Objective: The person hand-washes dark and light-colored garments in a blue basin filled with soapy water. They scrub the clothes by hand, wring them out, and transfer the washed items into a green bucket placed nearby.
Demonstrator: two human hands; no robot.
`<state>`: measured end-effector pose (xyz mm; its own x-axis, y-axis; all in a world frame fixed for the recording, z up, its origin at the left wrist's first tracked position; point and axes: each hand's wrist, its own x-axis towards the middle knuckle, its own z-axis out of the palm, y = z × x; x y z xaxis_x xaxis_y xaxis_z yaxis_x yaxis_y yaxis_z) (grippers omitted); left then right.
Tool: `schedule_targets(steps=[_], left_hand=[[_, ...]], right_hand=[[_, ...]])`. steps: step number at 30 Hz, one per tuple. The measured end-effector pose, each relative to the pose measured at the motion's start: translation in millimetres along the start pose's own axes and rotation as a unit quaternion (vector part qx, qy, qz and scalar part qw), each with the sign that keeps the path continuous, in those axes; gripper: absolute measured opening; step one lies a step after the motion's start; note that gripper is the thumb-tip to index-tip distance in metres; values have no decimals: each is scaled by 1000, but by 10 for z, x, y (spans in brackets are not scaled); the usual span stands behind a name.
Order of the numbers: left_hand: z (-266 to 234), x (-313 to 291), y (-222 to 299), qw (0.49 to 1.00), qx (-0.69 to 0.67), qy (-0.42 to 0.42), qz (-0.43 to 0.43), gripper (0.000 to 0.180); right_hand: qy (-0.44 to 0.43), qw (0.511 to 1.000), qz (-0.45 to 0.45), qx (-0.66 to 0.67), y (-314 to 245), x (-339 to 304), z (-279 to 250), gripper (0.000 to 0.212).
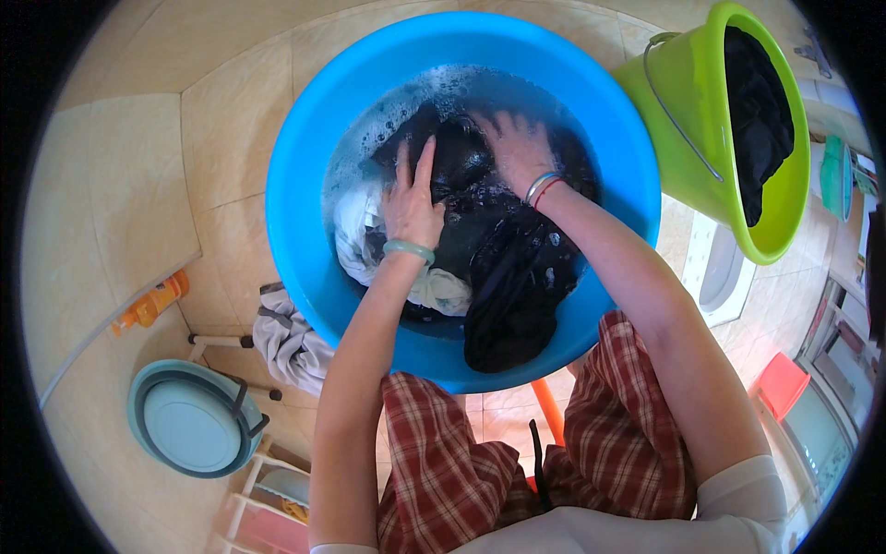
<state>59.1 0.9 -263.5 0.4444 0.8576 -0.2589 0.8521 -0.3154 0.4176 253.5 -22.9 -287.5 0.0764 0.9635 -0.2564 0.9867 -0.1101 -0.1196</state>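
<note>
Washing step in hand: left hand (411, 205) and right hand (517, 148), both spread flat and gripping nothing, press dark garment (489, 249) at centre of blue basin (295, 166). Next move likely calls for gathering cloth.

blue basin (305, 157) | black garment (508, 277) | lime-green bucket (683, 102) | red-plaid trousers (443, 462)

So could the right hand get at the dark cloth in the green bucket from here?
Probably yes. The right hand rests on wet dark laundry in the blue basin, and the green bucket stands right beside that basin on the same side, its mouth open and the dark cloth uncovered.
</note>
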Motion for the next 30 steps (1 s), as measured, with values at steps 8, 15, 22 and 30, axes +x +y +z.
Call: schedule_targets(steps=[8,15,22,30], left_hand=[[137,35,-379,940,-336,53,35,90],[-84,-262,170,530,-833,-67,-143,68],[-239,-32,70,472,-852,-107,-199,49],[-137,-431,289,671,-736,11,-83,49]], right_hand=[[28,999,-12,22,-58,33,0,71],[100,921,-103,362,-233,-199,-319,72],[72,868,-337,358,-925,-869,-810,41],[170,846,-337,376,-1139,-775,-793,29]])
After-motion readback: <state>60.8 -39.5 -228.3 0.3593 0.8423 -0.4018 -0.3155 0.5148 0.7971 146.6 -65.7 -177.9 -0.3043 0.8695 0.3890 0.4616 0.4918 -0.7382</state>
